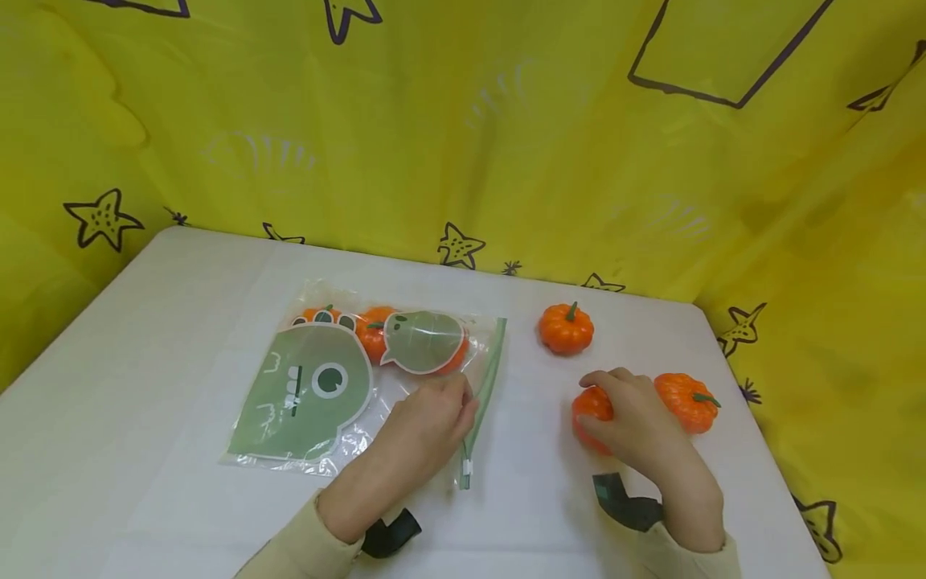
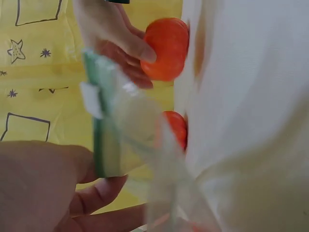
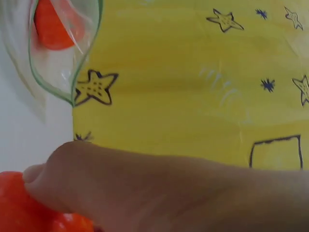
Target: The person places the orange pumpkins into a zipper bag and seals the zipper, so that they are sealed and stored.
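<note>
A clear zip bag [image 1: 362, 446] printed with green monster faces lies on the white table, several small orange pumpkins [image 1: 372, 344] inside it. My left hand [image 1: 423, 426] pinches the bag's green zip edge between thumb and fingers; the white slider [image 2: 91, 100] sits on that edge in the left wrist view. From the right wrist, the bag's mouth [image 3: 53, 92] shows parted, with a pumpkin [image 3: 57, 26] behind it. To the right of the bag, my right hand [image 1: 640, 422] grips a toy pumpkin [image 1: 592, 412], thumb on one side and fingers on the other.
Two more pumpkins lie loose on the table: one farther back [image 1: 566, 329], one [image 1: 687, 402] just right of my right hand. A yellow curtain [image 1: 405, 145] with star drawings hangs behind the table [image 1: 181, 322]. Dark straps [image 1: 625, 507] sit at both wrists.
</note>
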Tool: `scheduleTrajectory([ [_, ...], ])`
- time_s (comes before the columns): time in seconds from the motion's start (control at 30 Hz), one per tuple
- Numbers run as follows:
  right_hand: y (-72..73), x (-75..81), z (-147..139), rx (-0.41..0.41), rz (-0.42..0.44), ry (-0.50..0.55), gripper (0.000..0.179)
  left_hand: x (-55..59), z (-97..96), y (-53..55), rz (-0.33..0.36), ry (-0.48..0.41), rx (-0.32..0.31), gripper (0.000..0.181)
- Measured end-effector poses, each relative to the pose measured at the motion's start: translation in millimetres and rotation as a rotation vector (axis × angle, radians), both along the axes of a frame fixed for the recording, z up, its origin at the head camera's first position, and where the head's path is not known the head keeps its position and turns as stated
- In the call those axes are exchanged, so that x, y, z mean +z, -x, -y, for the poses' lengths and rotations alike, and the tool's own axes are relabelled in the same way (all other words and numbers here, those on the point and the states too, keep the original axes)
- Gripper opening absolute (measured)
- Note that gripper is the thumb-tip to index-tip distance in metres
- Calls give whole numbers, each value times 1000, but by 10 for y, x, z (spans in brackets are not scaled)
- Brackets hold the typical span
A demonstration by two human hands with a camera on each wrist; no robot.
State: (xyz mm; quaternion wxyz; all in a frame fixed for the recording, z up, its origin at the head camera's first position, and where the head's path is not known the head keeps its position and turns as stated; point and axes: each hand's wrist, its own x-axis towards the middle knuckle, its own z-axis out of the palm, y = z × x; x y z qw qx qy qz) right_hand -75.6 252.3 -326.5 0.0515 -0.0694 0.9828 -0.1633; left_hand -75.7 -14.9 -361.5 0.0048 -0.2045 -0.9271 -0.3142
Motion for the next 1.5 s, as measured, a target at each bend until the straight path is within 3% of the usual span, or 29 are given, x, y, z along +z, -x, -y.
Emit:
scheduleTrajectory([
  [0.27,28,-81,138,27,-1,45,42,27,9,-6,48,38,-85,8],
  [0.7,-6,-66,103,31,178,85,55,19,27,14,49,6,-73,7],
  [1.0,-10,-121,203,115,61,151,51,18,38,7,33,-17,-66,6],
  [1.5,63,-210,454,171,-14,377,58,32,40,20,11,-36,-51,5],
])
